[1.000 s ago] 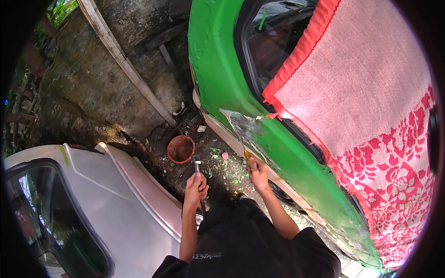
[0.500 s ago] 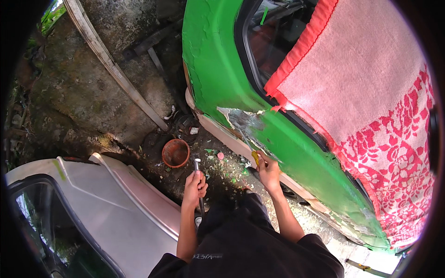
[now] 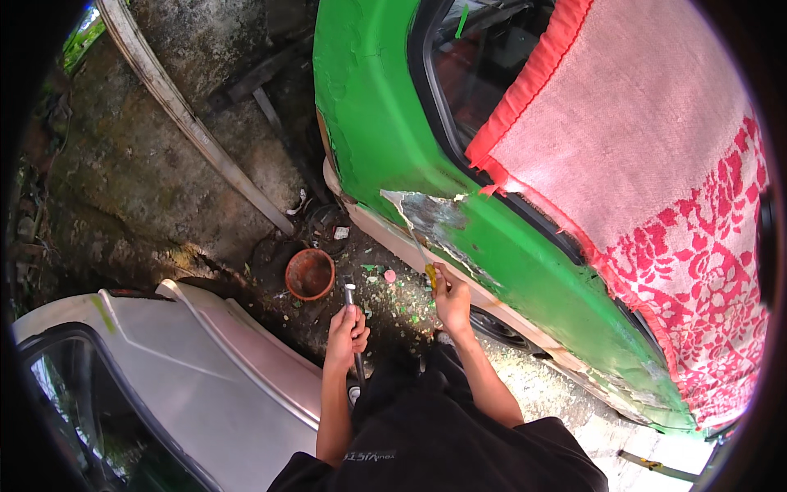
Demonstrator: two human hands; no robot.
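Note:
My right hand (image 3: 452,306) is closed around the yellow handle of a screwdriver (image 3: 430,275). Its thin shaft points up and left to the lower edge of a bare grey patch (image 3: 434,215) on the green car body (image 3: 525,271). Whether the tip touches the panel, I cannot tell. White, ragged paint edges border the patch. My left hand (image 3: 346,334) grips a hammer (image 3: 350,292) with a shiny metal head and a dark handle, held upright and apart from the car.
A pink-and-red floral towel (image 3: 607,148) covers part of the green car's windows. To the left stands a silver car (image 3: 180,361). Between them are a clay pot (image 3: 310,274), paint flakes and a pink round piece (image 3: 389,276) on the ground. A long pale strip (image 3: 188,123) lies beyond.
My right hand and the screwdriver have moved left and slightly up along the bare patch's lower edge. My left hand with the hammer has stayed nearly in place.

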